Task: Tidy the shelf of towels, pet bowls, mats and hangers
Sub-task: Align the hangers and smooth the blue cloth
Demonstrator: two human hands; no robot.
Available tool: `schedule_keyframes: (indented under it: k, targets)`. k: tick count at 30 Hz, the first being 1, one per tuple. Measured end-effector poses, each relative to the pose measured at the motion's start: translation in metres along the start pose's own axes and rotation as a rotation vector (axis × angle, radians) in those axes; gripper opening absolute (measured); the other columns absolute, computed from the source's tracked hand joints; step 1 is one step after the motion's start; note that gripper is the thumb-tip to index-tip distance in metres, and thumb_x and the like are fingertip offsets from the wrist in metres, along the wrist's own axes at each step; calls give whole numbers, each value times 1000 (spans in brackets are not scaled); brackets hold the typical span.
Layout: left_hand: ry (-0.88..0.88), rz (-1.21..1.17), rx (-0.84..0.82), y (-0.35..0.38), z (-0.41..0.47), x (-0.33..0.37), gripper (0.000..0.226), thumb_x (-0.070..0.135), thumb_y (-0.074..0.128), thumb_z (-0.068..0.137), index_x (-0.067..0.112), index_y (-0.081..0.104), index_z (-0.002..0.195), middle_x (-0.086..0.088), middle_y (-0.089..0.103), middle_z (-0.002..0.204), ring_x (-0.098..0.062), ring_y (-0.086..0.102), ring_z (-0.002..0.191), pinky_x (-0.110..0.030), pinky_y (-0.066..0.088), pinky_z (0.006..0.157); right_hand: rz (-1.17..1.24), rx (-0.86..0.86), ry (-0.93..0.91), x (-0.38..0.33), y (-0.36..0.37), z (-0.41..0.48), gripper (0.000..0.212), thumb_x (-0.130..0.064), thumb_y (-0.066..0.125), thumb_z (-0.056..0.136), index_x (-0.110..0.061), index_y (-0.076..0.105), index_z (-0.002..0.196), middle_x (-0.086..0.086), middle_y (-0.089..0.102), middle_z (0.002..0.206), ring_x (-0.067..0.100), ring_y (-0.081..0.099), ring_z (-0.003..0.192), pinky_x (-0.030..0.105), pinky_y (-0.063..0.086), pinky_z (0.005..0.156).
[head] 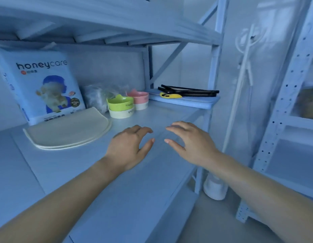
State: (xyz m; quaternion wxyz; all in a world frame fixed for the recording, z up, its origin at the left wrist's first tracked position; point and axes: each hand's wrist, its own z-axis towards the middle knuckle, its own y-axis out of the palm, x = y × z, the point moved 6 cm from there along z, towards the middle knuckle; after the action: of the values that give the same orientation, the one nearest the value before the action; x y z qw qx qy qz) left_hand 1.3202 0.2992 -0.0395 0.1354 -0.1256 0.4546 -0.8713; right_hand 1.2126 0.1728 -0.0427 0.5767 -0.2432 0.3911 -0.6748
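Both my hands hover over the bare front of the shelf board (127, 186), fingers spread and holding nothing: my left hand (131, 146) and my right hand (189, 141), a small gap between them. Left of my left hand lies a stack of cream mats (68, 130). Behind my hands stand a green pet bowl (120, 106) and a pink pet bowl (139, 99), side by side. At the back right lies a folded blue towel (183, 101) with black hangers (189, 91) and a yellow item (170, 95) on top.
A "honeycare" pack (41, 85) leans at the back left, with a clear plastic bag (97, 95) beside it. An upper shelf (117, 25) hangs overhead. The shelf's upright post (212, 81) is on the right, with a white stand (240, 95) beyond it.
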Motion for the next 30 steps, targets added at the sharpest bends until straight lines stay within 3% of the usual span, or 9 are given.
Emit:
schedule_keyframes:
  k: [5,8,12,19,22,30]
  targets:
    - [112,-72,8,40,59,65,35,49,39,92,33,53,120,12,59,111,-12,59,86,-23,36,67,-38,17,112,82,-26,-23,42,-47,48,92,-25,55,127,-6,53,129,16,50,117,34,48,85]
    - [148,-103,-1,63,85,91,35,50,38,91,34,53,119,13,59,109,-6,48,73,-22,33,65,-43,33,160,119,-34,-28,40,-44,49,92,-24,55,127,-6,54,127,16,52,114,33,49,82]
    - [188,-124,-35,101,128,116,34,49,40,92,33,54,119,13,59,111,-7,51,79,-22,35,65,-60,21,173,168,-35,-21,39,-43,48,93,-25,55,127,-7,54,126,14,52,114,31,48,83]
    - [195,-150,15,155,241,137,30,48,44,91,32,58,111,14,60,107,-4,40,66,-23,32,61,-89,61,149,268,-32,31,34,-37,54,92,-24,59,123,-5,58,121,17,56,108,33,51,78]
    - [181,-179,50,173,291,137,28,46,46,90,31,61,107,14,62,103,-6,48,74,-23,35,61,-73,36,123,309,-22,63,35,-37,53,92,-24,58,124,-5,58,121,18,56,107,33,51,78]
    - [95,-153,15,234,369,120,23,42,49,89,29,63,102,14,62,102,-3,43,73,-22,33,60,-24,3,78,395,20,124,38,-38,49,94,-23,55,128,-6,54,127,15,52,114,33,50,83]
